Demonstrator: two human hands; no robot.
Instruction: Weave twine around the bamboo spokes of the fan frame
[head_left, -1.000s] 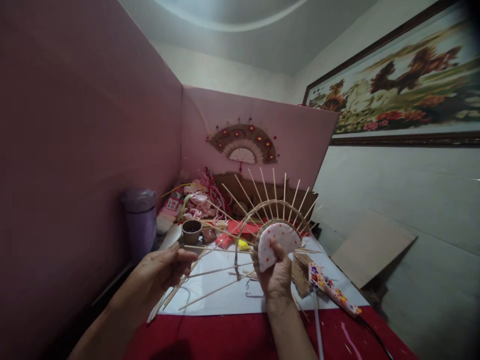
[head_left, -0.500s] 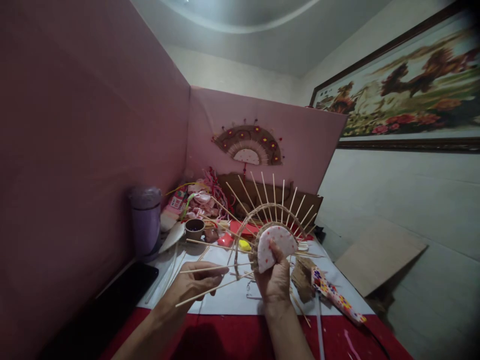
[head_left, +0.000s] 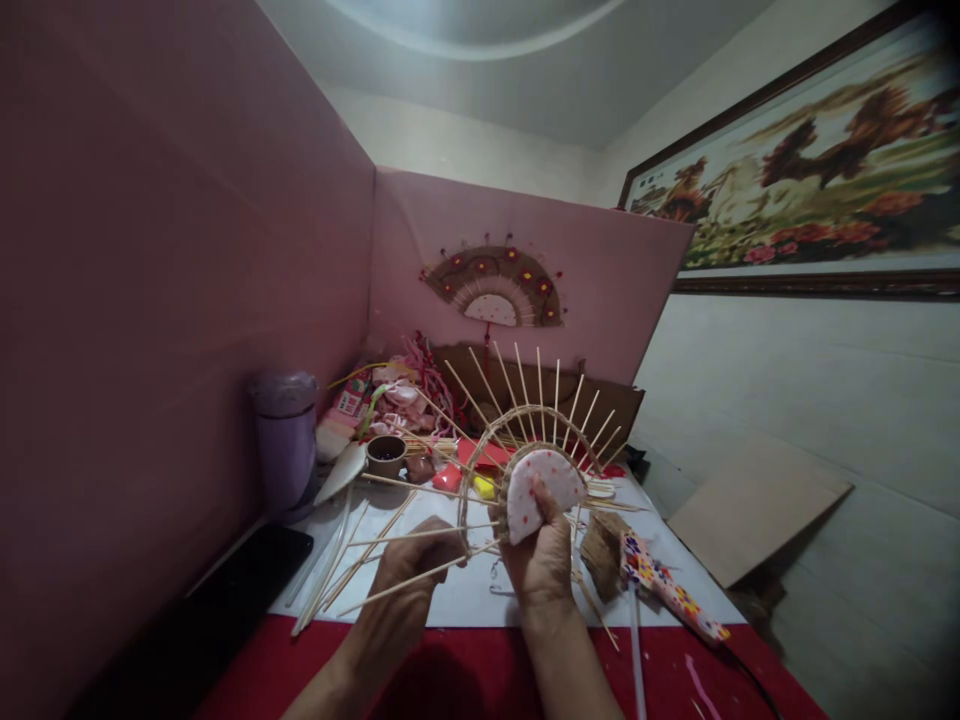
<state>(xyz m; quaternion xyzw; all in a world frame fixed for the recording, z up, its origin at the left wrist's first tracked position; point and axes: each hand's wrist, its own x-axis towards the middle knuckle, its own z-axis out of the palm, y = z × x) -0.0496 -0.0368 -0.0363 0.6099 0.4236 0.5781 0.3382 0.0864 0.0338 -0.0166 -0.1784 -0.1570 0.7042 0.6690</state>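
My right hand (head_left: 541,565) grips a half-made fan (head_left: 544,495), thumb pressed on its white half-round pad with red dots. Thin wooden sticks fan out from behind the pad. A twine-wrapped arc (head_left: 517,418) crosses the sticks part way along. At the lower left end of this arc is my left hand (head_left: 409,575), its fingers closed together by the two lowest sticks. Its fingertips are partly hidden, seemingly pinching the arc's end.
A flowered glue gun (head_left: 667,585) and a roll of brown twine (head_left: 604,550) lie at right. Loose sticks (head_left: 367,555), a phone (head_left: 259,560), a purple bottle (head_left: 286,450) and a brown cup (head_left: 386,455) are at left. A finished fan (head_left: 495,285) hangs on the pink board behind.
My left hand has moved right to the arc's lower end, uncovering loose sticks on the table. The fan has shifted slightly left, still in my right hand.
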